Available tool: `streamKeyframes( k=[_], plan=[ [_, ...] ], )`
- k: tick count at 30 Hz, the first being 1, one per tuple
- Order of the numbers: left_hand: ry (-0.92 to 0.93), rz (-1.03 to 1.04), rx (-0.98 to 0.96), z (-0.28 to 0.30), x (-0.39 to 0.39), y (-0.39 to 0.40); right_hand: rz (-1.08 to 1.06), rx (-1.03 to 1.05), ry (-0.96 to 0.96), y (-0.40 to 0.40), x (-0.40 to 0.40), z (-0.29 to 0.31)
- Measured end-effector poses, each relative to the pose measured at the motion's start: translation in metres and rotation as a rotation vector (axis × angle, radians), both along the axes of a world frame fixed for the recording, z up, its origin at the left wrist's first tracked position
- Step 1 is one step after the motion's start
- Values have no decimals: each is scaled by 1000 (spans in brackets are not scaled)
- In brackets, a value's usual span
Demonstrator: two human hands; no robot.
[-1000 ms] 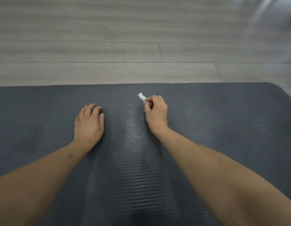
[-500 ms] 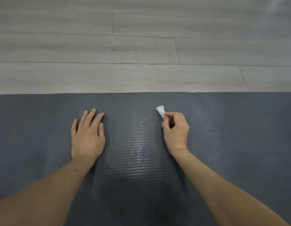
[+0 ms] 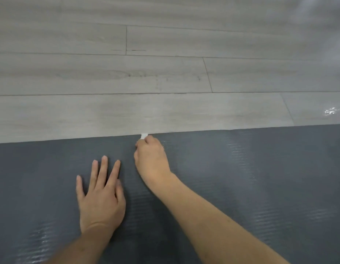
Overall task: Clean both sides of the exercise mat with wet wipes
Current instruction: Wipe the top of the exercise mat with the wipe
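A dark grey ribbed exercise mat (image 3: 260, 178) lies flat on the floor and fills the lower half of the view, with wet streaks shining on it. My right hand (image 3: 151, 159) grips a small white wet wipe (image 3: 144, 135) at the mat's far edge; only a corner of the wipe sticks out past my fingers. My left hand (image 3: 100, 195) rests flat on the mat with straight, spread fingers, just left of and nearer than the right hand.
Light grey wood-plank floor (image 3: 165, 73) stretches beyond the mat's far edge. A small wet glint (image 3: 330, 111) shows on the floor at the right.
My right hand with the wipe has moved forward across the mat to its far edge. My left hand stays flat on the mat, fingers now spread straighter.
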State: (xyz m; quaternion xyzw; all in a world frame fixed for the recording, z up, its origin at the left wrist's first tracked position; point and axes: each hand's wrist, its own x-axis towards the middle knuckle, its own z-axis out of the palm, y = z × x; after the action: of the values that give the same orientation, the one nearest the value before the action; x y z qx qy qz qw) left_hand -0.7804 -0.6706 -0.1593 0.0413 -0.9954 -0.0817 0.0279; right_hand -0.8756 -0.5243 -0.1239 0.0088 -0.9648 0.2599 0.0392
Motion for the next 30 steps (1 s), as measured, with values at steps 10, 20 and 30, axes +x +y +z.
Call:
streamKeyframes(
  k=[10, 20, 30],
  plan=[
    [5, -19, -34, -3, -3, 2, -584, 189, -65, 169, -9, 25],
    [-27, -29, -35, 0, -2, 0, -118, 220, -63, 108, -13, 14],
    [-52, -36, -25, 1, -3, -1, -155, 45, -73, 1, -14, 19]
  ],
)
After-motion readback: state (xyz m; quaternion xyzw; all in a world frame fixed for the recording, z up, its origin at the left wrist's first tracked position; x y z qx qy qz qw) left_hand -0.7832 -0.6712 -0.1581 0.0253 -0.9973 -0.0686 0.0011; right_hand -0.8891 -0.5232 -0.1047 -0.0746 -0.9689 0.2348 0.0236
